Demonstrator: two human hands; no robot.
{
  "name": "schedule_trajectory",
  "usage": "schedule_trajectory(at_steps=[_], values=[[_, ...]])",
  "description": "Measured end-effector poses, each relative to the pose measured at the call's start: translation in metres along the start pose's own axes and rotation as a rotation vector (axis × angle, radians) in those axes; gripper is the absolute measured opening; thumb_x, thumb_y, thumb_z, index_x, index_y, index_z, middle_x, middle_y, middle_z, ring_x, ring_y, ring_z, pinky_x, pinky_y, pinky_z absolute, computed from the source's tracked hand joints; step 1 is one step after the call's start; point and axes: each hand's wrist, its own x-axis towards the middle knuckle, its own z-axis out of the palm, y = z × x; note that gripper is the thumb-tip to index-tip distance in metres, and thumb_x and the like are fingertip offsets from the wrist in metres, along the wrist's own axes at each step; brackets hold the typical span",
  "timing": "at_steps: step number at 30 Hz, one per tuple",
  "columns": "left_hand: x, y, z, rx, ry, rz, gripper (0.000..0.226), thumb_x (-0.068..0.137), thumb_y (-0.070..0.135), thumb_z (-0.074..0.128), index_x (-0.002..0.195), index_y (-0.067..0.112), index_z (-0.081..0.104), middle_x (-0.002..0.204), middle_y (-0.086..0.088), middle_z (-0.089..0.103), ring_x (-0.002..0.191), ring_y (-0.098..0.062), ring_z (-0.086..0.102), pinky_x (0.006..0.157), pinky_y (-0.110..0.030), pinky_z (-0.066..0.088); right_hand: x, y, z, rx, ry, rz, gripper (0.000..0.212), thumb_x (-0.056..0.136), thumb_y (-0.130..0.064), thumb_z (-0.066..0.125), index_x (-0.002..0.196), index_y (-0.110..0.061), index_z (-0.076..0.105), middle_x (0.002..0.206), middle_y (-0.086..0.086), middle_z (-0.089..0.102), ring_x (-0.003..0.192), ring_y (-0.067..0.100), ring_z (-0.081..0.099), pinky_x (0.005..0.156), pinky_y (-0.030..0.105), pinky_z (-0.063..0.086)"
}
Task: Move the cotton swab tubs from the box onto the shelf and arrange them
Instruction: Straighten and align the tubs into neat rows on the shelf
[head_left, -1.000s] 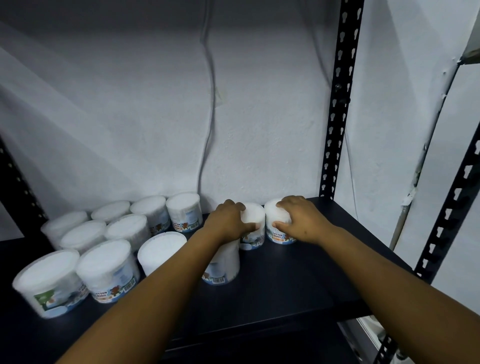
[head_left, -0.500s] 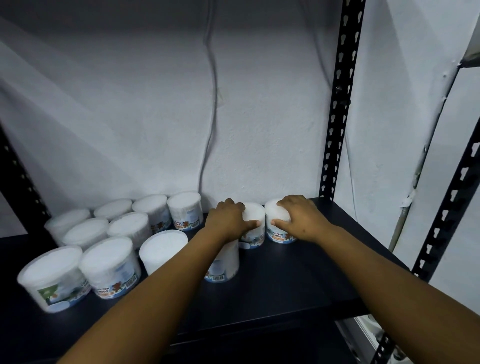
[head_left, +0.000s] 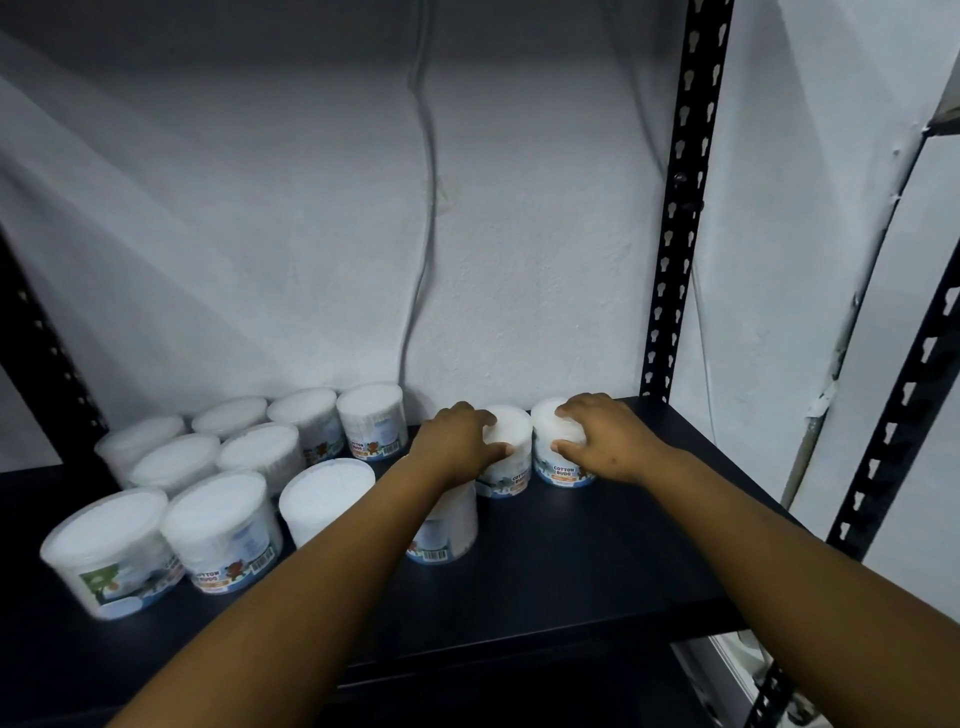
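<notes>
Head view, dark shelf (head_left: 597, 561) against a white wall (head_left: 260, 234). Item: left hand (head_left: 457, 447), fingers curled over the lid of a cotton swab tub (head_left: 506, 467) standing upright toward the rear of the board. Item: right hand (head_left: 602, 441), fingers and thumb wrapped round the top of a second tub (head_left: 558, 465), just beside the first on its right (labels read "Cotton Buds"). Item: one further tub (head_left: 447, 530) nearer the front edge, partly hidden under the left forearm. Item: group of upright tubs (head_left: 218, 509) at the shelf's left, set in rows, close together. Fittings: black slotted upright (head_left: 675, 218) at the right rear corner; grey cable (head_left: 423, 234) hanging down the wall.
</notes>
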Motion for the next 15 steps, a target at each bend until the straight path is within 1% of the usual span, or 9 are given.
schedule_trajectory(at_steps=[3, 7, 11, 15], values=[[0.0001, -0.0020, -0.0013, -0.017, -0.012, 0.000, 0.059, 0.086, 0.050, 0.059, 0.137, 0.022, 0.046, 0.140, -0.007, 0.046, 0.127, -0.025, 0.043, 0.104, -0.040, 0.039, -0.0011, 0.0019, -0.0006, 0.030, 0.007, -0.006, 0.058, 0.085, -0.039, 0.063, 0.135, -0.014, 0.048, 0.141, 0.004, 0.048, 0.129, 0.023, 0.041, 0.109, 0.034, 0.031], [-0.0022, 0.0049, -0.0014, 0.061, 0.028, -0.012, 0.062, 0.086, 0.055, 0.056, 0.138, 0.022, 0.045, 0.138, -0.007, 0.045, 0.125, -0.026, 0.043, 0.100, -0.040, 0.040, -0.0008, 0.0019, -0.0001, -0.014, 0.022, 0.002, 0.060, 0.085, -0.047, 0.061, 0.135, -0.016, 0.048, 0.139, 0.003, 0.048, 0.128, 0.023, 0.041, 0.108, 0.035, 0.031], [-0.0026, 0.0044, -0.0006, 0.044, 0.012, 0.001, 0.055, 0.090, 0.048, 0.055, 0.138, 0.021, 0.046, 0.139, -0.007, 0.046, 0.125, -0.025, 0.046, 0.100, -0.037, 0.041, -0.0013, 0.0023, -0.0001, 0.008, 0.007, 0.003, 0.059, 0.086, -0.044, 0.062, 0.136, -0.014, 0.047, 0.140, 0.004, 0.048, 0.129, 0.022, 0.041, 0.108, 0.033, 0.032], [-0.0034, 0.0042, -0.0017, 0.040, 0.009, 0.000, 0.057, 0.089, 0.049, 0.056, 0.138, 0.022, 0.045, 0.140, -0.007, 0.045, 0.127, -0.025, 0.043, 0.101, -0.038, 0.040, -0.0017, 0.0035, -0.0026, 0.030, 0.015, -0.001, 0.060, 0.085, -0.044, 0.063, 0.135, -0.014, 0.048, 0.140, 0.004, 0.048, 0.130, 0.022, 0.040, 0.109, 0.034, 0.032]])
